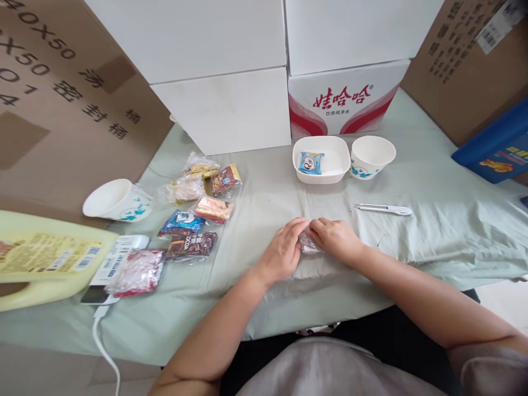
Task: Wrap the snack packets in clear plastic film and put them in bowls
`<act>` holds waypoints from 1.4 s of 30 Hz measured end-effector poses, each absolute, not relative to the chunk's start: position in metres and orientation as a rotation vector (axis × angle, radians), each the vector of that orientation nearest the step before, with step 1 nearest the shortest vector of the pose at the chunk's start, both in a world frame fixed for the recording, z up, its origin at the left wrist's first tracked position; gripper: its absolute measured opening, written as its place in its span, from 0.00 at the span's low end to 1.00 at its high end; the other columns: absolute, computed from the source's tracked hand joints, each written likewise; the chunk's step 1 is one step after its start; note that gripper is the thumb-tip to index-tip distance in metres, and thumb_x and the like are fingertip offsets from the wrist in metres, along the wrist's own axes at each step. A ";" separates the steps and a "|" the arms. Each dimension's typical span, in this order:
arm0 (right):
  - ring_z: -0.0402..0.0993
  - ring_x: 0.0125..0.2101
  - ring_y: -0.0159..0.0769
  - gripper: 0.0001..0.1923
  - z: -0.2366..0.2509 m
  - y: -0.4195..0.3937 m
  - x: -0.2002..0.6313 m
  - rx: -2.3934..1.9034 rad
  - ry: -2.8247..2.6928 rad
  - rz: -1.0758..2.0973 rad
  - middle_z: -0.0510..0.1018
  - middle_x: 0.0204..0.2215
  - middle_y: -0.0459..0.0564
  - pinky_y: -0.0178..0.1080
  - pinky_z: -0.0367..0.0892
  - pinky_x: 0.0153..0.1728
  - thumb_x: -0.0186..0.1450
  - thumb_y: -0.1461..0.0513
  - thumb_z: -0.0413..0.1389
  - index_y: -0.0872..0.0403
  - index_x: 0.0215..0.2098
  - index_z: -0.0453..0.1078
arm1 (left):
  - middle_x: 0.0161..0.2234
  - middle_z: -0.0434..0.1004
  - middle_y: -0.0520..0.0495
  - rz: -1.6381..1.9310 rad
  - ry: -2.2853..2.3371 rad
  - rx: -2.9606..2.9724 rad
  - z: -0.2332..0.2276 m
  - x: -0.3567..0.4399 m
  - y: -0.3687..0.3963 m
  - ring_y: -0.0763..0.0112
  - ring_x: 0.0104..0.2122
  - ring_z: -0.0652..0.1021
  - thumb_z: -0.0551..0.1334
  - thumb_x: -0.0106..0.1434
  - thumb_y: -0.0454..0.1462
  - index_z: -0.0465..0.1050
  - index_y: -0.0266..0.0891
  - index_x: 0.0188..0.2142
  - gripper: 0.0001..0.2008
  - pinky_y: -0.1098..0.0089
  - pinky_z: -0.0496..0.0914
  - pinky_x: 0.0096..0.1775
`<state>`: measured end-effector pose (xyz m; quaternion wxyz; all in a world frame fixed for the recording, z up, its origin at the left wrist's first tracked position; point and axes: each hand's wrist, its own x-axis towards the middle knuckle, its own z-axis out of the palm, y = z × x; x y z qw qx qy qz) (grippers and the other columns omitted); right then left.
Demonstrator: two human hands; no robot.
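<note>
My left hand (284, 250) and my right hand (336, 238) come together near the table's front edge, fingers closed around a small clear plastic wrapper (308, 244). What the wrapper contains, if anything, is mostly hidden by my fingers. Beyond my hands stands a white rectangular tray (340, 157) with a blue snack packet (311, 163) in it. Touching its right side is a white paper bowl (373, 151) with a blue leaf print. A white utility knife (383, 209) lies to the right, apart from my right hand.
Several wrapped snacks (192, 245) lie to the left, near a tilted paper bowl (117, 201). A white device with a cable (105, 335) sits beside a yellow jug (49, 258). White boxes (247, 121) stand at the back, a blue container (495, 146) at the right.
</note>
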<state>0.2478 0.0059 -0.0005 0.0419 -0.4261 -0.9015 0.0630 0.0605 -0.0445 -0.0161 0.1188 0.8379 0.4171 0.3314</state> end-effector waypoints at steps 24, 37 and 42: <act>0.69 0.39 0.39 0.09 0.002 0.001 0.265 -0.792 -2.833 0.404 0.76 0.39 0.54 0.40 0.66 0.40 0.67 0.68 0.51 0.56 0.39 0.74 | 0.48 0.73 0.40 0.735 1.600 2.395 -0.018 0.054 -0.038 0.53 0.51 0.71 0.71 0.54 0.44 0.71 0.38 0.45 0.22 0.52 0.66 0.53; 0.74 0.41 0.42 0.10 0.106 0.197 0.328 -2.145 -2.438 0.386 0.78 0.38 0.57 0.39 0.64 0.41 0.60 0.70 0.55 0.62 0.38 0.77 | 0.50 0.71 0.41 0.665 1.599 2.347 -0.013 0.060 -0.039 0.53 0.53 0.68 0.67 0.58 0.42 0.71 0.40 0.47 0.19 0.52 0.64 0.52; 0.72 0.25 0.34 0.06 0.068 0.202 0.316 -2.151 -2.530 0.797 0.78 0.25 0.52 0.38 0.65 0.30 0.57 0.72 0.59 0.62 0.32 0.78 | 0.49 0.71 0.43 0.677 1.589 2.328 -0.011 0.060 -0.039 0.56 0.53 0.68 0.68 0.58 0.44 0.71 0.42 0.47 0.19 0.53 0.65 0.53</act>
